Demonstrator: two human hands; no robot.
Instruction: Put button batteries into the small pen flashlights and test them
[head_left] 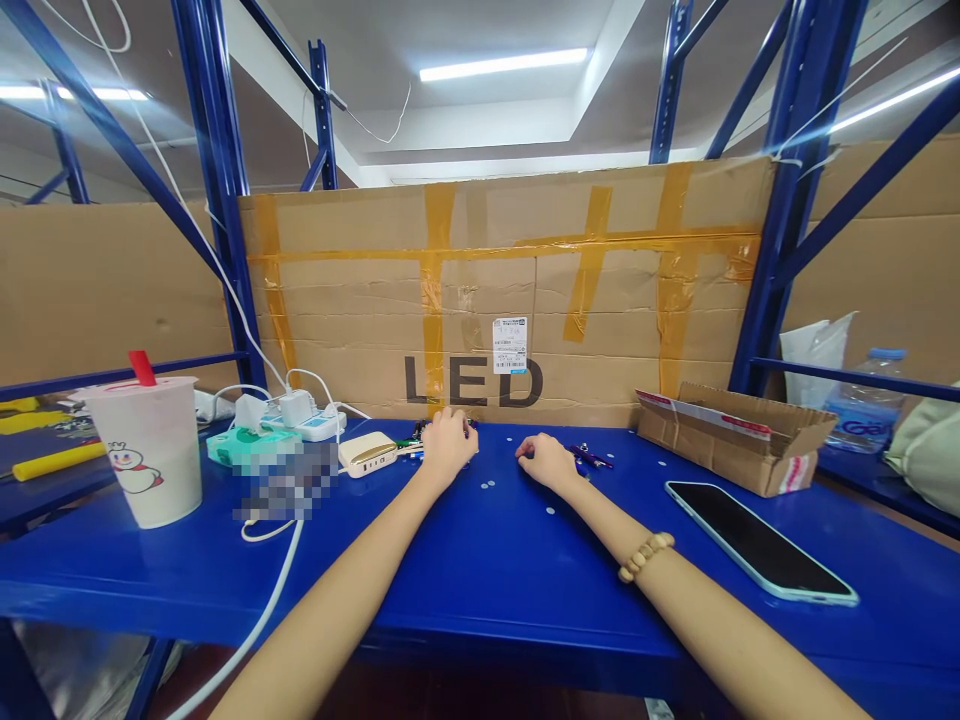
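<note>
Both my arms reach far across a blue metal table (480,580). My left hand (448,445) rests at the back of the table with its fingers curled down over a small pile of dark parts (420,432); what it grips is hidden. My right hand (547,462) lies beside it, fingers curled under, next to some small dark blue pieces (591,458). A bead bracelet (645,556) sits on my right wrist. Several tiny white round bits (487,486) are scattered on the table between and around the hands.
A cardboard wall marked LED (480,300) closes the back. At left stand a white drink cup (146,450), a power strip with chargers (304,418) and a gold power bank (367,453). At right lie a phone (757,545), an open cardboard box (739,435) and a water bottle (862,410).
</note>
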